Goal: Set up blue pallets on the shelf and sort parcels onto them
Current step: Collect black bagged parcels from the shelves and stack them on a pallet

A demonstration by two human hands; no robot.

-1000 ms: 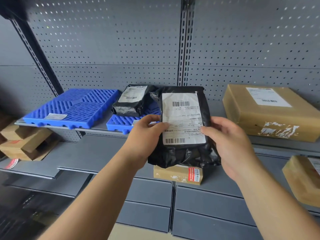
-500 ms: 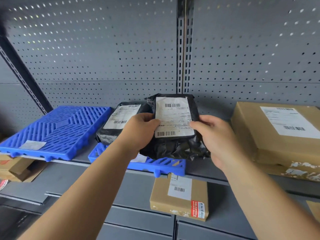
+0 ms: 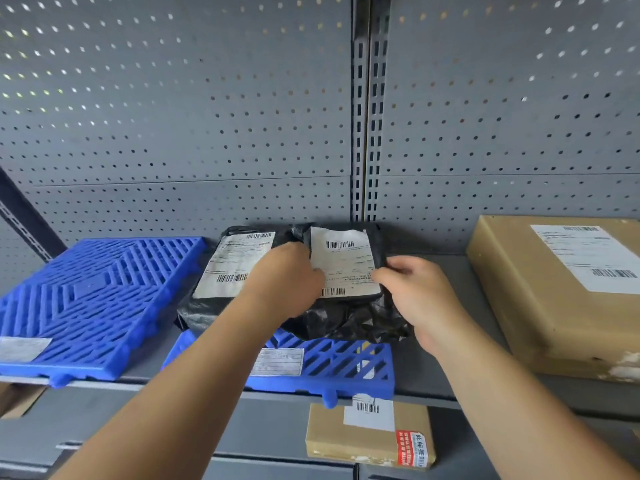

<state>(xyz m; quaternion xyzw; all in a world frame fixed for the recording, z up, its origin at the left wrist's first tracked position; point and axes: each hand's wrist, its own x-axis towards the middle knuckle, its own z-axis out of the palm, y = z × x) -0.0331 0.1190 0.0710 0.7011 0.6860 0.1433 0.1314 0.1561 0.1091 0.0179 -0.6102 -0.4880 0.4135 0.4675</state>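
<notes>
Black parcel [image 3: 346, 320], crumpled, white-labelled, on blue pallet [image 3: 346, 363]; fingers [image 3: 313, 271] of left hand [image 3: 287, 282], right hand [image 3: 419, 296] grip it.

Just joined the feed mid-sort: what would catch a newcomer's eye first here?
At centre, the left hand and right hand hold a black parcel on a blue pallet, beside a second black parcel. To the left on the same shelf lies the other blue pallet, with no parcel on it. A large cardboard box sits at the right.
</notes>
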